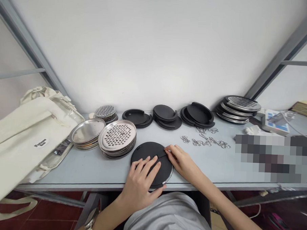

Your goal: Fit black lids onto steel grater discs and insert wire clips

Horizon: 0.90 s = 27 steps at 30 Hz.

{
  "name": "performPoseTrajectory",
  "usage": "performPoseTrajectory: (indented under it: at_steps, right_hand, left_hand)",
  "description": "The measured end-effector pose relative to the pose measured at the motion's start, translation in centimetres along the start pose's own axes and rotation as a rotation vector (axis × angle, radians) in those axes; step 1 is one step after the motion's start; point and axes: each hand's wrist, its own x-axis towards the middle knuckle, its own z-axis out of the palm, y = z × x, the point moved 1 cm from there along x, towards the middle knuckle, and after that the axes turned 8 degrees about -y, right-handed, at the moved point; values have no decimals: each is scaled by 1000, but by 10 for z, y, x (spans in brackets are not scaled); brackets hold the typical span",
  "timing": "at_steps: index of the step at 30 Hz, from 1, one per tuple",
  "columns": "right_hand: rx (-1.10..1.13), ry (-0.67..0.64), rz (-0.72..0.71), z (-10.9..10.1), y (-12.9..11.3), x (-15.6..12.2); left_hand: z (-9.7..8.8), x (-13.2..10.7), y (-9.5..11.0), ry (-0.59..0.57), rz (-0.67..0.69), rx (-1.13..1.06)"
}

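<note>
A black round holder lies near the table's front edge, a silvery metal rim showing along its lower right side. My left hand holds it, fingers spread over the top and thumb at the near edge. At the holder's upper right, my right hand has its fingertips closed beside a thin dark line or slot; whatever they pinch is hidden. Left of the holder rises a stack of round perforated metal grater plates. Several bent wire pieces are scattered beyond my right hand.
Plain round metal plates are stacked at left, near a cream cloth bag. Along the wall sit black round holders, small grater discs and a stack of plates in holders. A pixelated patch covers the right side.
</note>
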Motion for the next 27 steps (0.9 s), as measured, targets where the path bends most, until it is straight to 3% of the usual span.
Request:
performPoseTrajectory:
  at_steps: [6, 13, 27]
  right_hand:
    - [129, 58, 62, 1, 7, 0]
    - [117, 115, -9, -5, 5, 1]
    - [91, 26, 38, -5, 1, 8]
  left_hand:
    - [-1, 0, 0, -6, 1, -12]
    - [0, 0, -1, -13, -2, -34]
    - [3, -1, -2, 6, 0, -45]
